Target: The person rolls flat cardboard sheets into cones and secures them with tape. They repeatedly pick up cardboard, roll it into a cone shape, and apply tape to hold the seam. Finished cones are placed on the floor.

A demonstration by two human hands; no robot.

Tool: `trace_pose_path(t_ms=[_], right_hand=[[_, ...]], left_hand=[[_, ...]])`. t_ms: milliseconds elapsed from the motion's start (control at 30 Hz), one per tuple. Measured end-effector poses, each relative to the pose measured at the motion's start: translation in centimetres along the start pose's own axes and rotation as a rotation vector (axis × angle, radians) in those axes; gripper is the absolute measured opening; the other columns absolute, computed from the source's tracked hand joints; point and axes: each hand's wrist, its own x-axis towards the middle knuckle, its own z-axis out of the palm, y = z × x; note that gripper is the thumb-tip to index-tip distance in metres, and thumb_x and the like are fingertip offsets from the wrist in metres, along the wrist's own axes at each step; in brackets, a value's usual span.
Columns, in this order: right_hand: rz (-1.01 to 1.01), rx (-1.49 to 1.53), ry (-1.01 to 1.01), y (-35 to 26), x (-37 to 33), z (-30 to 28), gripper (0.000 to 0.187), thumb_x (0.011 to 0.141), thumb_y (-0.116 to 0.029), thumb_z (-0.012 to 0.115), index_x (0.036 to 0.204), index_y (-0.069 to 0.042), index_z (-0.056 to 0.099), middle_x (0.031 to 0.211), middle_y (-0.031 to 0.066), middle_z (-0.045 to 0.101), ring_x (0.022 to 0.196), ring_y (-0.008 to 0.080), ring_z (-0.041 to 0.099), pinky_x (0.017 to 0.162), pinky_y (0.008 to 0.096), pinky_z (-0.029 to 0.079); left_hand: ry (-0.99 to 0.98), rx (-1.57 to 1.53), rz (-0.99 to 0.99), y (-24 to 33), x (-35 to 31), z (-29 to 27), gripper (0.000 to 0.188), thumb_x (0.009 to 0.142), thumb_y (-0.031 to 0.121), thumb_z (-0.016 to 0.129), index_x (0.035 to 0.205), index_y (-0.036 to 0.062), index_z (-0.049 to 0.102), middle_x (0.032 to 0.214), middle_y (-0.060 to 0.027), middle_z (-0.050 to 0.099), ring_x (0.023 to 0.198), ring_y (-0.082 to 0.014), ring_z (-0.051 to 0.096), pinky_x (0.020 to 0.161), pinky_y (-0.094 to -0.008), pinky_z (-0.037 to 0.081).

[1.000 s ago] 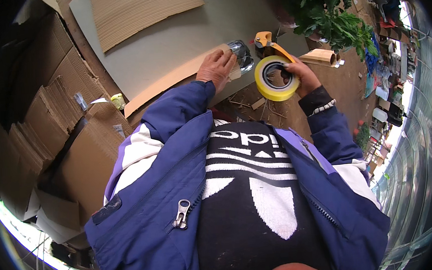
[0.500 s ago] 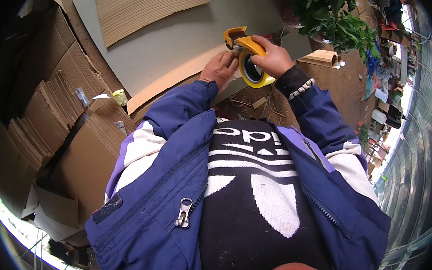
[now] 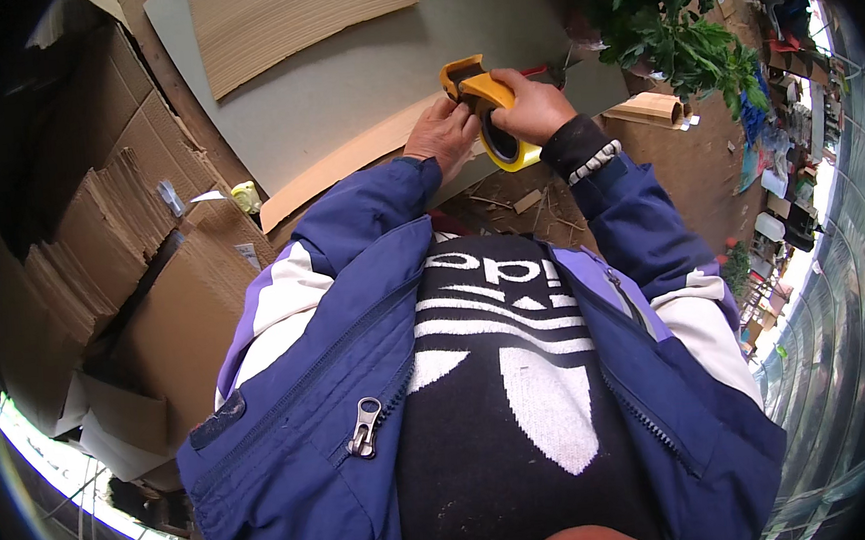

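Note:
My right hand [image 3: 538, 111] is wrapped round the handle of a yellow tape dispenser [image 3: 488, 87], which carries a large roll of yellow-edged packing tape [image 3: 517, 159]. My left hand [image 3: 443, 134] is against the dispenser's left side, its fingers drawn together close to the roll. What lies between those fingertips, if anything, is too small to see. Beneath the left hand runs a long tan strip [image 3: 345, 164] along the near edge of a grey tabletop [image 3: 311, 103].
A corrugated cardboard sheet [image 3: 300, 23] lies on the tabletop's far part. Folded cardboard [image 3: 180, 318] is stacked at the left. Leafy greens [image 3: 672, 37] stand at the far right, near a folded cardboard piece [image 3: 647, 110]. Wood scraps [image 3: 526, 201] litter the ground close to me.
The dispenser has tilted and shifted slightly left and away, with my right hand moving along with it. My left hand's fingers stay close against its side.

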Motion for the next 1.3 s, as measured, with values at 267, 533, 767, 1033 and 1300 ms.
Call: trace_pose_path(t_ms=[267,533,767,1033,1300], right_hand=[[-0.326,0.399,0.475,4.8,-6.0,3.5,0.073,0.075,-0.018,0.068,0.145,-0.014,0.05,0.111,0.0218,0.064,0.101,0.0388,0.065,0.091,0.0419,0.052],[-0.169,0.214,0.402,8.2,-11.4,11.0,0.078,0.074,-0.022,0.074,0.148,-0.027,0.047,0.101,0.0143,0.055,0.09,0.0358,0.063,0.081,0.0451,0.055],[-0.216,0.3,0.463,7.2,-13.3,9.2,0.075,0.072,-0.021,0.074,0.143,-0.027,0.052,0.093,0.0128,0.053,0.079,0.0346,0.063,0.07,0.045,0.055],[-0.143,0.273,0.321,12.8,-22.3,12.6,0.08,0.071,-0.021,0.081,0.146,-0.026,0.052,0.092,0.0114,0.052,0.078,0.0305,0.062,0.067,0.0431,0.053],[-0.154,0.231,0.418,10.6,-9.1,15.1,0.071,0.076,-0.028,0.075,0.143,-0.034,0.051,0.098,0.0138,0.053,0.082,0.0343,0.066,0.071,0.0451,0.057]], left_hand=[[0.065,-0.104,-0.089,-0.5,0.5,-0.6,0.053,0.062,0.023,0.08,0.108,0.0087,0.06,0.127,-0.0061,0.062,0.106,-0.0287,0.058,0.093,-0.039,0.049],[-0.111,-0.174,-0.264,0.6,1.5,-2.0,0.083,0.065,0.031,0.088,0.132,0.007,0.048,0.135,-0.0135,0.06,0.125,-0.0367,0.053,0.103,-0.0451,0.044],[-0.437,-0.003,-0.393,0.3,4.7,-1.0,0.107,0.065,0.045,0.088,0.15,0.0063,0.035,0.148,-0.0154,0.046,0.136,-0.0347,0.046,0.108,-0.0462,0.041],[-0.554,-0.012,-0.51,0.8,5.9,-1.8,0.126,0.054,0.055,0.092,0.152,0.0047,0.031,0.148,-0.0182,0.045,0.136,-0.0346,0.046,0.111,-0.0412,0.042],[-0.643,-0.507,-0.657,-8.7,8.3,-3.0,0.103,0.067,0.042,0.088,0.151,0.0056,0.04,0.145,-0.0186,0.054,0.126,-0.0299,0.058,0.104,-0.0388,0.049]])
